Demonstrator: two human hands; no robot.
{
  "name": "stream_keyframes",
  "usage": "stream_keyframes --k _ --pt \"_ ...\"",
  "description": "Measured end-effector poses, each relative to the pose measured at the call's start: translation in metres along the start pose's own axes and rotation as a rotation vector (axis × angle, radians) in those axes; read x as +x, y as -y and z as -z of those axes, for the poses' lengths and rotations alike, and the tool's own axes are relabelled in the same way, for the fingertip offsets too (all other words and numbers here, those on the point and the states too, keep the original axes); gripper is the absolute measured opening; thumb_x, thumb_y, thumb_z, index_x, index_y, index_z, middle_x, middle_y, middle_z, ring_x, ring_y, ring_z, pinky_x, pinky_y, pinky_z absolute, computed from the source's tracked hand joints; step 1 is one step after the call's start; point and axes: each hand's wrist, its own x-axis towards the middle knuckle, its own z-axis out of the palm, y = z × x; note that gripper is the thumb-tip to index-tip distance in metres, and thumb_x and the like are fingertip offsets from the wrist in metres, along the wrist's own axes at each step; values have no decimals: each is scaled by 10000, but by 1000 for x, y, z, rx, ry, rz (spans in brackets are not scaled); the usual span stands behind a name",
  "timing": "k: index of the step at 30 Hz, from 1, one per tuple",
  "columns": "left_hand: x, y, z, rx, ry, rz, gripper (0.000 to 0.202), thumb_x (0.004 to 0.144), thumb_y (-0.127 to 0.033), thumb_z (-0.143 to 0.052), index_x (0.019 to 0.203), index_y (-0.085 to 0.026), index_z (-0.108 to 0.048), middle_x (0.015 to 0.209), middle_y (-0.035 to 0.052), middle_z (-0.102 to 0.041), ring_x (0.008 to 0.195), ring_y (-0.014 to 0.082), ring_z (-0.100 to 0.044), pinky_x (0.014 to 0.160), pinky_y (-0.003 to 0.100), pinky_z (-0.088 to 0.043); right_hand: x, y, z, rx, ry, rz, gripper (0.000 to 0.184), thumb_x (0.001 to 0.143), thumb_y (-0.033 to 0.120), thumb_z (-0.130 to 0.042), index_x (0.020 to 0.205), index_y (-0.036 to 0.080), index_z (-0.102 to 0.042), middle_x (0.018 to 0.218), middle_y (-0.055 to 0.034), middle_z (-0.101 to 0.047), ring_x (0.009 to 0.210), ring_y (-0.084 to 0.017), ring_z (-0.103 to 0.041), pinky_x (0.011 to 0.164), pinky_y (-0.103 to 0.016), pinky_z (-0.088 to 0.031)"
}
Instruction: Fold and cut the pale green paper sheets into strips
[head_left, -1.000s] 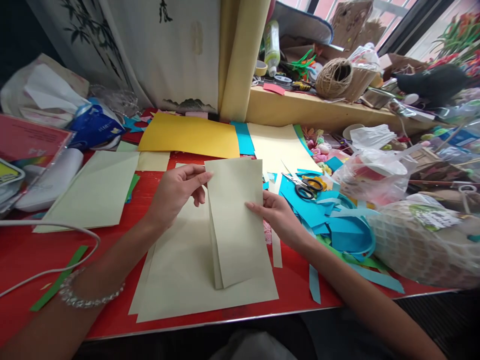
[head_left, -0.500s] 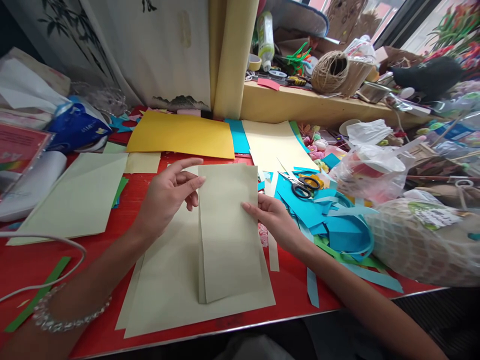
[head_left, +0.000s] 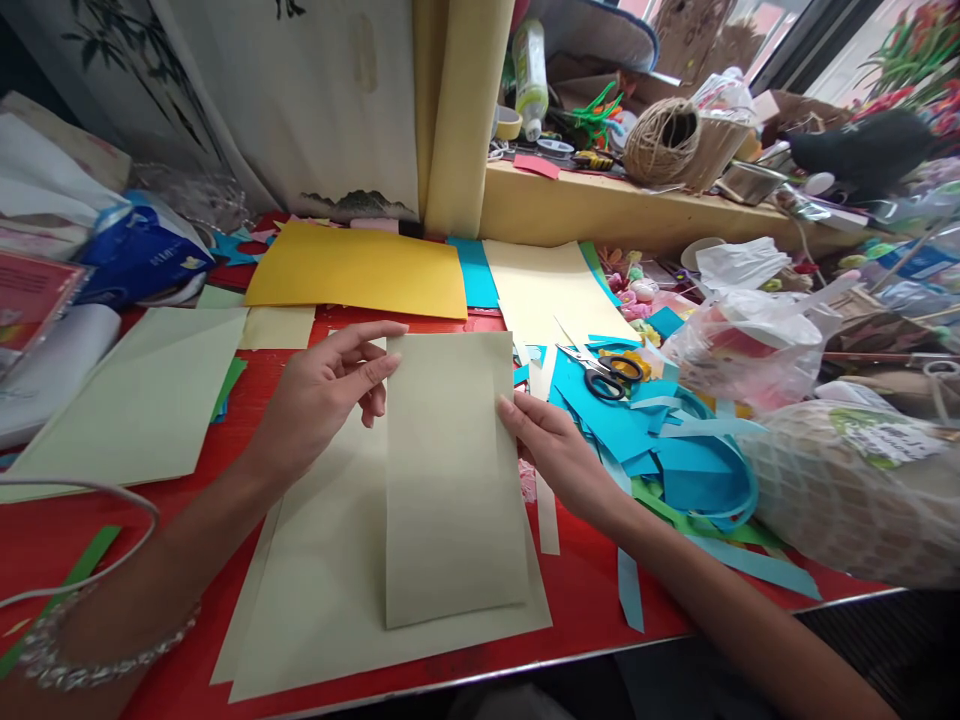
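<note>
A folded pale green paper (head_left: pixel 450 480) lies almost flat in front of me on a larger pale sheet (head_left: pixel 322 580). My left hand (head_left: pixel 322 395) pinches its top left corner between thumb and fingers. My right hand (head_left: pixel 551 445) grips its right edge, thumb on top. Both sheets rest on the red table (head_left: pixel 600 590).
Scissors (head_left: pixel 604 370) lie on blue paper scraps (head_left: pixel 675 450) to the right, beside plastic bags (head_left: pixel 750 340). A yellow sheet (head_left: pixel 360 270) and a pale green sheet (head_left: pixel 135 400) lie behind and left. A white cable (head_left: pixel 90 490) crosses the left. The shelf holds twine (head_left: pixel 664 140).
The folded paper has come down from a tilted, partly open stance to lie nearly flat and closed on the larger sheet. Both hands kept their hold and shifted slightly.
</note>
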Motion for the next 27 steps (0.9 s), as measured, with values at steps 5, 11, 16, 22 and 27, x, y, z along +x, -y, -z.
stream_keyframes --k 5,11,16,22,27 --pt "-2 -1 -2 10 -27 -12 300 768 -295 -629 1064 -249 -646 669 -27 -524 469 85 -514 396 206 -452 0 0 1 -24 -13 15 311 856 515 -497 757 225 -546 762 -6 -554 699 -140 -538 605 -245 -470" --pt "-3 -2 -4 -10 -58 10 288 765 -286 -631 1048 -235 -650 616 -34 -525 466 87 -501 393 205 -450 0 3 -3 -22 19 52 287 781 501 -607 968 283 -611 822 -20 -637 770 -206 -611 582 -309 -509" --pt "-3 -1 -4 -38 -60 16 290 768 -294 -635 1052 -235 -649 592 -36 -521 454 84 -488 397 209 -452 -1 3 -4 -39 5 73 311 766 453 -644 1031 292 -620 815 -20 -658 759 -227 -633 591 -356 -534" --pt "-1 3 -5 -103 -123 -4 271 754 -310 -654 1014 -236 -659 625 -28 -511 463 83 -490 378 205 -436 -2 1 -6 -6 0 56 331 777 397 -651 1081 276 -606 883 -31 -674 786 -218 -647 624 -357 -557" --pt "1 3 -3 -170 -200 -4 351 745 -302 -665 1087 -243 -615 702 -20 -540 472 76 -503 384 204 -430 -2 -1 -6 104 68 36 302 826 341 -610 1116 257 -594 1039 -44 -673 838 -194 -665 693 -350 -572"
